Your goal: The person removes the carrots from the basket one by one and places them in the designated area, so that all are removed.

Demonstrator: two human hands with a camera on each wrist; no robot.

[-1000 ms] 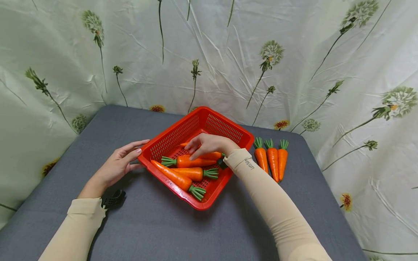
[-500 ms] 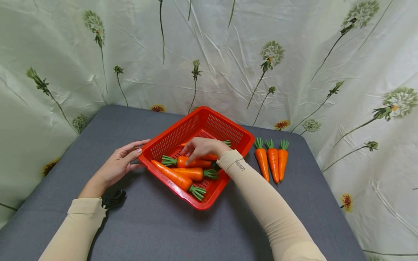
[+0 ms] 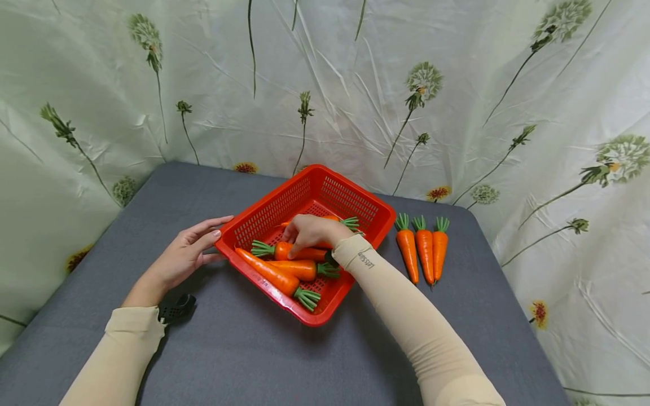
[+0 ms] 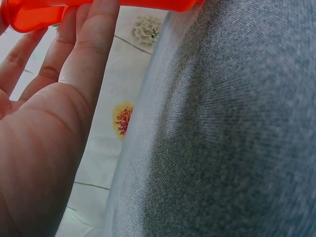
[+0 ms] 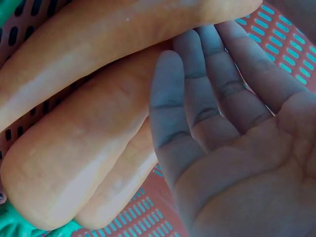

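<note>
Several orange carrots with green tops lie in a red plastic basket [image 3: 325, 318] in the head view. Over them is my right hand [image 3: 315, 232], its thumb against a middle carrot [image 3: 281, 252] and its fingertips partly hidden. In the right wrist view, the fingers [image 5: 195, 94] extend fairly straight beside the carrots and touch them; the thumb does not show. At the basket's left corner my left hand [image 3: 185, 254] holds the rim, thumb on top and fingers along the outer side. The left wrist view shows these fingers [image 4: 94, 44] against the red basket edge [image 4: 163, 4].
Three carrots [image 3: 424, 248] lie side by side on the grey cloth-covered table [image 3: 244, 361], to the right of the basket. A flower-patterned curtain [image 3: 350, 113] hangs behind the table. Each wrist carries a black strap [image 3: 176, 309].
My right hand has moved slightly down and left over the carrots, uncovering a carrot's green top behind it. My left hand and the basket have stayed in place.
</note>
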